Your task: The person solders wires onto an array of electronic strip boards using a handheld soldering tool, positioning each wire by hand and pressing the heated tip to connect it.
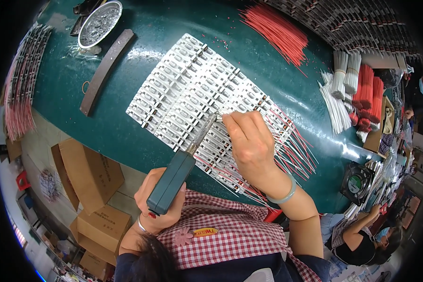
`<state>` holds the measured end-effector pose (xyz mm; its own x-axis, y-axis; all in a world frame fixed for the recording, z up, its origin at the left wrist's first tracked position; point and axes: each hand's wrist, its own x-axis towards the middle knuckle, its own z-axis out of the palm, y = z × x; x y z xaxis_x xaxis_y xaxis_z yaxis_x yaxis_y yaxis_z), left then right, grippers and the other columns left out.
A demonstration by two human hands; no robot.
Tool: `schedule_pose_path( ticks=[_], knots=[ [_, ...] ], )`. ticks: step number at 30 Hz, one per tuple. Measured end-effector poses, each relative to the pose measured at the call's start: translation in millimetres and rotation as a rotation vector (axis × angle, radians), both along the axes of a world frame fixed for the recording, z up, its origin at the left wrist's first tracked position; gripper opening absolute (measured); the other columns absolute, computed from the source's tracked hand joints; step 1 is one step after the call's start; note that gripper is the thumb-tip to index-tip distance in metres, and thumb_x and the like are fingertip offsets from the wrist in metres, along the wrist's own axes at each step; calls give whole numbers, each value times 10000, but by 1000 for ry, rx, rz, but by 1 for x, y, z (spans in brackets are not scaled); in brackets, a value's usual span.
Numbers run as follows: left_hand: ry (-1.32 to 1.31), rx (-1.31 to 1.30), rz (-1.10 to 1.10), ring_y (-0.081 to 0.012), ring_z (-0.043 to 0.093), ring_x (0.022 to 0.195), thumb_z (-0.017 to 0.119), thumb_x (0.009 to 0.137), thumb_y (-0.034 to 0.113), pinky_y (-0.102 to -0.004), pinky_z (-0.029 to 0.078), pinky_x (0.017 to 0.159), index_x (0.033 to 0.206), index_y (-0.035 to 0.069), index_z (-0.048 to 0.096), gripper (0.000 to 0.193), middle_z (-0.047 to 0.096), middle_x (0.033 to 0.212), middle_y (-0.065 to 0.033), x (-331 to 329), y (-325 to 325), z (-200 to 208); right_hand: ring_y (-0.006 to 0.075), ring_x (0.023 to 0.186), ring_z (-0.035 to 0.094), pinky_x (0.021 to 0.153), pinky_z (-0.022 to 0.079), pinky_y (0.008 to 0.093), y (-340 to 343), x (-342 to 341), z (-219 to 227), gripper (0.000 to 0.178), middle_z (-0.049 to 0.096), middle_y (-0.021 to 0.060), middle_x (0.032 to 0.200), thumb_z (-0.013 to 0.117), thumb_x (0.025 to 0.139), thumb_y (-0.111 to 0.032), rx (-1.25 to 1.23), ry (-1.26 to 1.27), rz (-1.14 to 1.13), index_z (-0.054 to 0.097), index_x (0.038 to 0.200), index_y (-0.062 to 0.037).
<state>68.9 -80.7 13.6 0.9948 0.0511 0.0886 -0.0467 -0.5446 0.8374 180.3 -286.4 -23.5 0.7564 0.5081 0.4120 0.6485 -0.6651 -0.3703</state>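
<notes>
- The left hand [159, 197] was clamped around the green handle of a soldering iron [181, 167], whose metal tip reached up to the white strips [188, 94] laid in rows on the green table [127, 127].
- The right hand [251, 143] was pinched, fingers together, on a thin white wire [223, 112] just beside the iron's tip.
- The two hands stood apart, meeting only at the joint on the strips.
- Red and white wires [296, 150] already fanned out from the strips' right edge.
- Judged step: soldering a wire end to a strip pad, partway through the batch.
- The next move would call for a steady wire, brief tip contact, then a shift to the adjacent pad.
- Spare red wires [277, 30] lay well apart at the table's far side.
</notes>
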Motion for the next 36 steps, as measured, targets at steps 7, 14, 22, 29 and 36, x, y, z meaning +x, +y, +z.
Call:
schedule_pose_path(
  ticks=[7, 14, 22, 29, 36],
  knots=[
    [-38, 46, 5, -269, 679, 736, 738, 766, -22, -311, 546, 637, 917, -32, 681, 163, 658, 887, -145, 0, 1, -1, 254, 806, 574, 654, 510, 329, -1, 0, -1, 378, 620, 135, 972, 626, 643, 10, -3, 0, -6, 647, 1012, 87],
    [50, 24, 51, -272, 679, 730, 732, 771, -11, -310, 546, 635, 929, -37, 685, 167, 663, 897, -148, -9, 3, -2, 254, 810, 572, 653, 509, 331, -1, -1, -1, 383, 621, 137, 985, 627, 647, 11, 5, -1, -1, 645, 1022, 88],
    [30, 26, 18, -283, 692, 778, 727, 780, -15, -313, 556, 666, 954, -41, 689, 180, 676, 946, -163, -1, 0, 1, 254, 833, 583, 657, 510, 334, -1, -1, 2, 375, 620, 136, 985, 632, 654, 5, -4, 3, -13, 645, 1020, 84],
    [47, 9, 12, -282, 688, 783, 723, 778, -23, -320, 557, 681, 959, -43, 686, 185, 672, 941, -168, 5, 0, 2, 259, 828, 594, 654, 512, 344, -7, 7, 4, 394, 621, 135, 972, 634, 646, 1, -5, -44, -40, 641, 1031, 81],
    [-34, -5, -14, -278, 680, 775, 730, 753, -49, -320, 551, 670, 939, -45, 678, 193, 660, 920, -160, 14, -4, 1, 261, 821, 593, 667, 514, 345, -7, 10, -2, 394, 618, 131, 963, 636, 642, 3, -7, -34, -16, 640, 1028, 86]
  ],
)
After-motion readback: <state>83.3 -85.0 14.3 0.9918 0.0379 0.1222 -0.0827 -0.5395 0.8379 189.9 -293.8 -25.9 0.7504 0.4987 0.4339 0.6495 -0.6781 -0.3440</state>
